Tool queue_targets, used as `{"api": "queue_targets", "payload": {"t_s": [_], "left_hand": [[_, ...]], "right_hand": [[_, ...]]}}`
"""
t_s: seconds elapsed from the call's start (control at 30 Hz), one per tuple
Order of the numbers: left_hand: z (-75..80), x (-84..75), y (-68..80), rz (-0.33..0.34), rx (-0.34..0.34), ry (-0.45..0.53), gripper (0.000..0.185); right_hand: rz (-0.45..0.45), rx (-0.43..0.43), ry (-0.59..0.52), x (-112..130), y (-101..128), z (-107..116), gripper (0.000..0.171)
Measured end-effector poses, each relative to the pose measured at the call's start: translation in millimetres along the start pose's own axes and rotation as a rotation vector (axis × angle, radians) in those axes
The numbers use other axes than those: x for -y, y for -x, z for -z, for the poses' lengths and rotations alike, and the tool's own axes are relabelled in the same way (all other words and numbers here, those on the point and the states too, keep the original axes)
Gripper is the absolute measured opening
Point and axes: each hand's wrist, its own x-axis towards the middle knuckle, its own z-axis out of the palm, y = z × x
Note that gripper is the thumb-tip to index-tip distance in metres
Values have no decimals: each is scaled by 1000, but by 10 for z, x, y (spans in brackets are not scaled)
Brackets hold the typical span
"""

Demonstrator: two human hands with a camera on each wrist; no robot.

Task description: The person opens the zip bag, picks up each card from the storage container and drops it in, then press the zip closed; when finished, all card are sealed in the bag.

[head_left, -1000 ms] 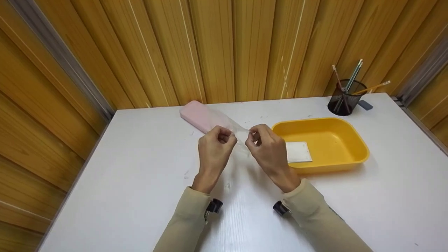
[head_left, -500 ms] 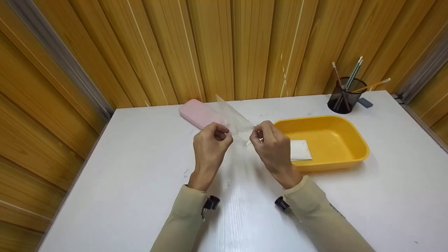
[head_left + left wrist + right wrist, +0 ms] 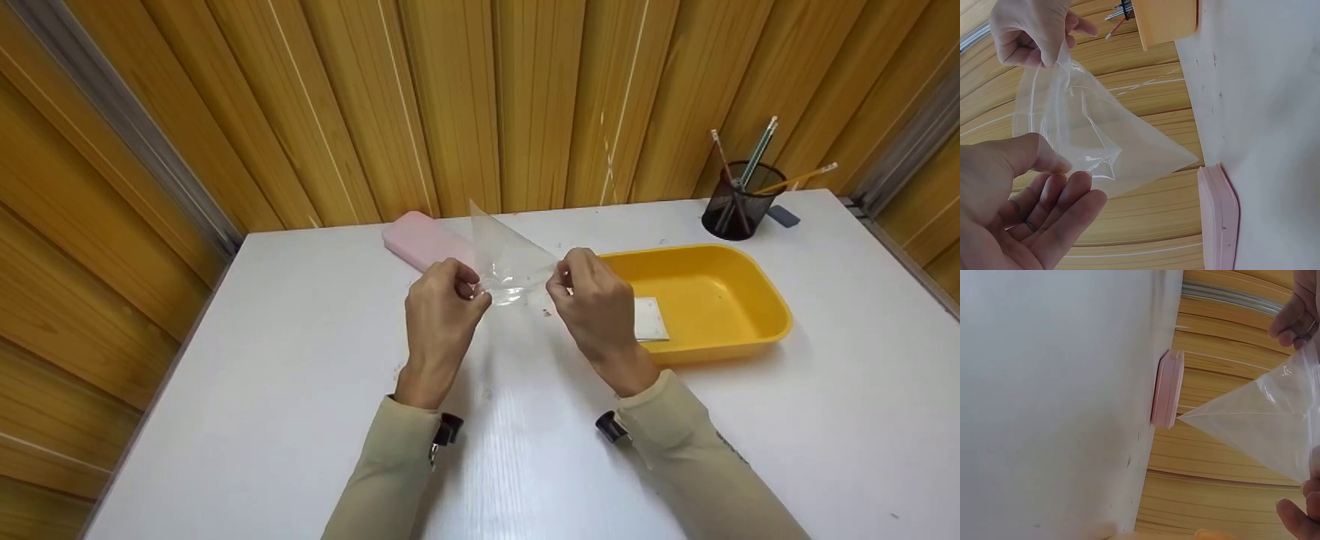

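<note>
Though aloft, clear bag (image 3: 510, 259) between hands

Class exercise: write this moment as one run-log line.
left hand: pinches clear plastic zip bag | right hand: pinches bag's other edge | bag: above white table | yellow plastic tray: beside right hand

Both forearms reached in from 6 o'clock, wrists raised. Left hand (image 3: 442, 304) at 9 o'clock, right hand (image 3: 592, 304) at 3 o'clock, knuckles up, each with thumb and fingers pinched together.
</note>
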Motion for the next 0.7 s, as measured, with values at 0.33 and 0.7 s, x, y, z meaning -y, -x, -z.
{"api": "queue_targets", "payload": {"t_s": [0.33, 0.7], "left_hand": [[113, -84, -22, -73, -11, -28, 12], [206, -104, -87, -222, -131, 36, 11]], "right_hand": [[-126, 137, -308, 29, -53, 49, 8], [-281, 253, -570, 59, -151, 173, 7]]}}
